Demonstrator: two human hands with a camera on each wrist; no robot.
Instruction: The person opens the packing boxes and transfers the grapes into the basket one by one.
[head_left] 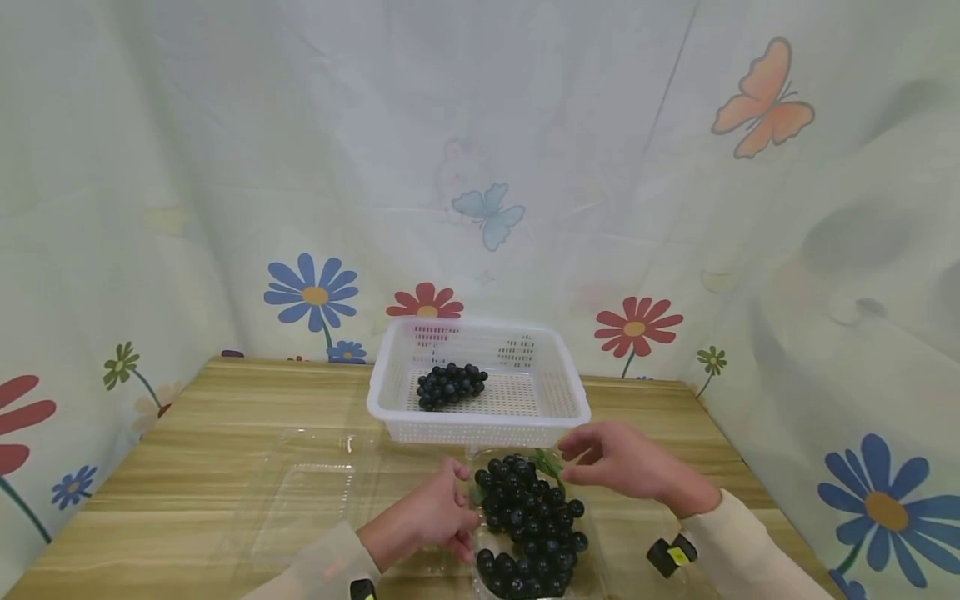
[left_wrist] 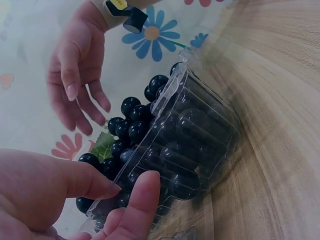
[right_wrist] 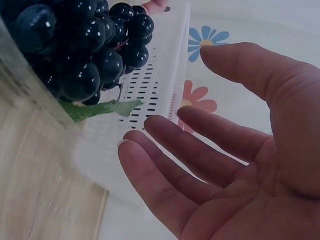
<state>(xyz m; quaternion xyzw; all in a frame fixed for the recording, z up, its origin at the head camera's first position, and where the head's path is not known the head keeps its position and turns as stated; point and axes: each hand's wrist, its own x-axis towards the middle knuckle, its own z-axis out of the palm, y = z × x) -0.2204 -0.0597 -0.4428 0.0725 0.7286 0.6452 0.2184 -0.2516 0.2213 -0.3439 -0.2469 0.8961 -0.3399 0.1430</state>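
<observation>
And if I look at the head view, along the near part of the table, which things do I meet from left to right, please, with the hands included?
Clear plastic piece → left hand → larger bunch of dark grapes → right hand.
</observation>
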